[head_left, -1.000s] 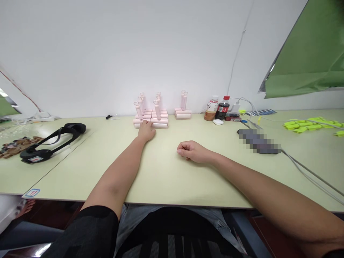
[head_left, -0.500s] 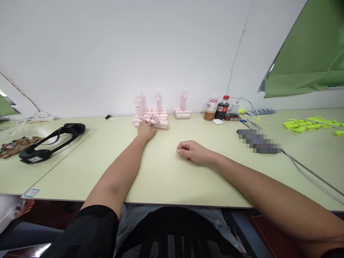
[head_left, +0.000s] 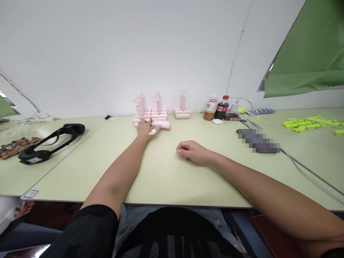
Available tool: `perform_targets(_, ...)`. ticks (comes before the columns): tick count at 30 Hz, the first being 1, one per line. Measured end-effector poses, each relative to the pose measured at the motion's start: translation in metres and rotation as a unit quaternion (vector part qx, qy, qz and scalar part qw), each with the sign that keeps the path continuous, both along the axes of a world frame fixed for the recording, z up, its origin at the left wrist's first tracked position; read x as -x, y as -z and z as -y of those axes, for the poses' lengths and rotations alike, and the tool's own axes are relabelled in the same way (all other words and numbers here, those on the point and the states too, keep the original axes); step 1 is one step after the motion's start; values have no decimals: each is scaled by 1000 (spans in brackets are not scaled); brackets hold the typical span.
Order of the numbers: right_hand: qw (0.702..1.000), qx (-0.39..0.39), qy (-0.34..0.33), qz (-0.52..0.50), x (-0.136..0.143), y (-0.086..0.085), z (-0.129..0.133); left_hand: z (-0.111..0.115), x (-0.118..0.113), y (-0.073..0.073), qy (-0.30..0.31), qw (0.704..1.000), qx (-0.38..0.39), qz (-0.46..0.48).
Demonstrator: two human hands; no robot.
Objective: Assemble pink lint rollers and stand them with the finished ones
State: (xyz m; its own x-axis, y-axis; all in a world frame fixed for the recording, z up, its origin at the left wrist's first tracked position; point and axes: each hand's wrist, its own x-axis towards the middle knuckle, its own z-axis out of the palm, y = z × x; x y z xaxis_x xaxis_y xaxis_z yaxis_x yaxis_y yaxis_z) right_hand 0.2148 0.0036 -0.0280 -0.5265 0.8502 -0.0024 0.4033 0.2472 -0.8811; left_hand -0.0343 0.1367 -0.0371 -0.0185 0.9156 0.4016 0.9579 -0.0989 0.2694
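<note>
Several pale pink rollers with heart-shaped loops on their upright handles (head_left: 158, 104) stand near the wall. My left hand (head_left: 144, 128) reaches to the front left of this group, its fingers bent over a pink roller (head_left: 162, 124) lying there; how firmly they grip is hard to see. That roller's handle (head_left: 155, 129) points down toward me, beside my left hand. Two more upright handles (head_left: 184, 100) rise from a separate pair of rollers to the right. My right hand (head_left: 190, 150) rests on the table with loosely curled fingers, and nothing shows in it.
Two drink bottles (head_left: 210, 107) stand at the back right beside a small white case (head_left: 217, 122). A pixelated dark object (head_left: 258, 140) and cables lie farther right, then yellow-green items (head_left: 309, 124). At left lie a black headset frame (head_left: 51, 143) and brown pieces (head_left: 17, 147).
The front roller's handle has swung from pointing up and back to pointing down toward me. Its roller has shifted slightly right. My right hand has stayed in place.
</note>
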Motion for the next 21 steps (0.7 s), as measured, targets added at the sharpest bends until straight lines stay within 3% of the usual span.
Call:
perform_targets(2, 1000, 1, -2, -1, 0, 0, 0, 2, -4, -4, -25, 999, -18, 11)
perform_targets(4, 1000, 3, -9, -7, 0, 1, 0, 3, -8, -6, -8, 999, -33, 5)
perform_targets(9, 1000, 7, -12, -21, 1, 0, 1, 8, -15, -5, 145, 989, -11, -38)
perform_targets(13, 1000, -2, -11, -11, 1, 1, -1, 13, -18, -5, 257, 961, 73, -74)
perform_targets(16, 1000, -8, -13, -9, 1, 3, -2, 17, -24, -8, 280, 948, 118, -98)
perform_targets(21, 1000, -7, -20, -12, 0, 5, -3, 31, -44, -13, 299, 937, 125, -129)
